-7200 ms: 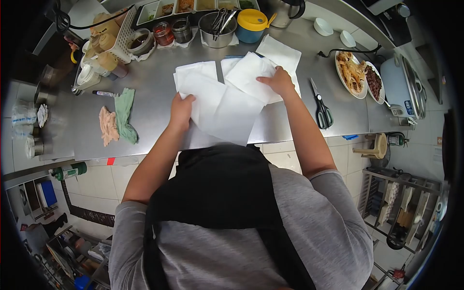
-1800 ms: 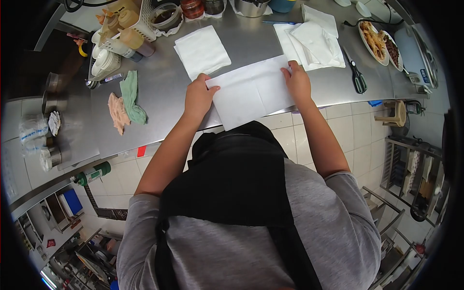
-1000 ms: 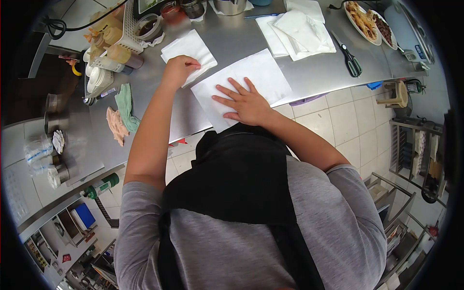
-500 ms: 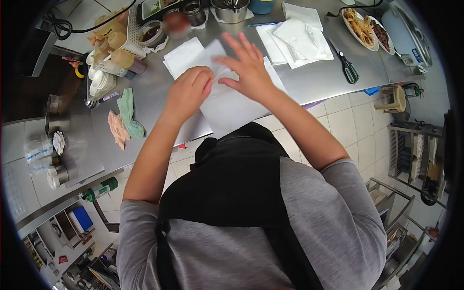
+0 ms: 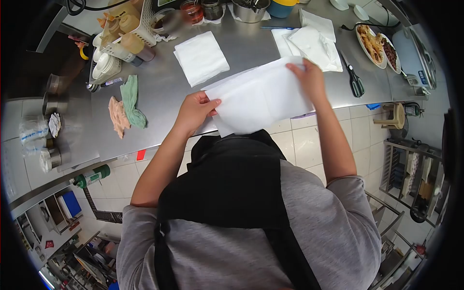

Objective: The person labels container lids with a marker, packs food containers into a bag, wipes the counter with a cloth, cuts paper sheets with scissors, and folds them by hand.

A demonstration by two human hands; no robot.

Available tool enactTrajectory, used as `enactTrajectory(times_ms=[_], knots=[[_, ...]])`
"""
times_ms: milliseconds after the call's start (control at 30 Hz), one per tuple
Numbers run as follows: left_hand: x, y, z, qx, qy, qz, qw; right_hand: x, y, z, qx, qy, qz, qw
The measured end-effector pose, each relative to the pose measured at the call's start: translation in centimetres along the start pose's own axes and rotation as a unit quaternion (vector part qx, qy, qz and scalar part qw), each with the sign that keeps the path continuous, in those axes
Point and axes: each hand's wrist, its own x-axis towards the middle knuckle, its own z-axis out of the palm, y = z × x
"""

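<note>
A white paper sheet is stretched between my two hands above the front edge of the steel table. My left hand pinches its left end, thumb on top. At its upper right corner, my right hand grips the sheet with the thumb over the near face. Just beyond lies a stack of folded white paper. Farther right sits another pile of white paper, partly behind the held sheet. Black-handled scissors lie to the right of my right hand.
A green cloth and a peach cloth lie at the left. Sauce bottles fill a white basket behind them. A metal pot stands at the back, and a plate of food is at the far right.
My hands have moved apart, the right one going right and down, and the sheet is now spread between them. The folded stack beyond is uncovered. The camera view has shifted slightly.
</note>
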Motion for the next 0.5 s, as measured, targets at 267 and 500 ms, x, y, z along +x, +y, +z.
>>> enactTrajectory(times_ms=[267, 500], knots=[[1.9, -3.3, 0.2, 0.147, 0.106, -0.001, 0.983, 0.4, 2.6, 5.0, -0.218, 0.046, -0.134, 0.966], [2.0, -2.9, 0.2, 0.156, 0.145, 0.022, 0.977, 0.7, 2.3, 5.6, -0.266, 0.065, -0.142, 0.951]])
